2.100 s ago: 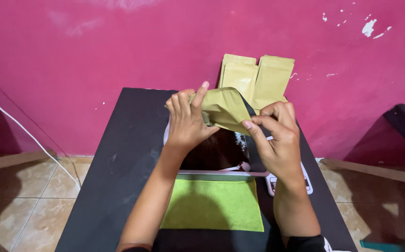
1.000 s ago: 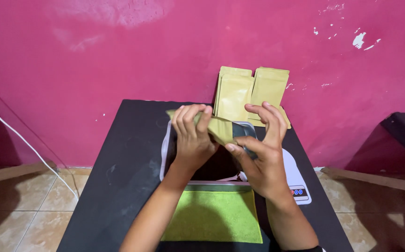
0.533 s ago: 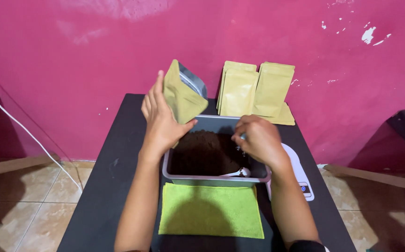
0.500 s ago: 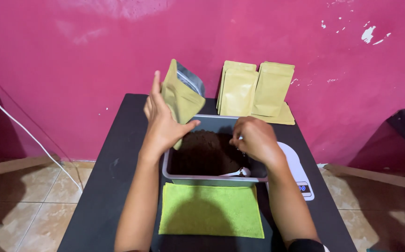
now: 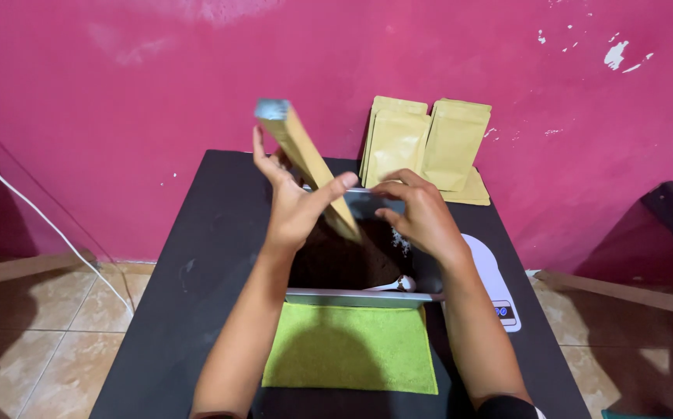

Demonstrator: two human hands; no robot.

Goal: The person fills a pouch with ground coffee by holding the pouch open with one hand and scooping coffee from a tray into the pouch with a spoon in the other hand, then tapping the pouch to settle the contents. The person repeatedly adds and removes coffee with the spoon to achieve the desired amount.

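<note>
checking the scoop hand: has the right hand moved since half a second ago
Yes. The right hand has lifted off the tray's near right corner toward the held pouch.

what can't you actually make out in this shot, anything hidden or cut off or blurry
1. Head view: the tray of dark powder is largely hidden by the left hand and right hand.
2. The pouch in the left hand is blurred; its open end is unclear.
3. The spoon shows only its handle.
4. The scale display is too small to read.
5. The green cloth is partly covered by the forearms.
</note>
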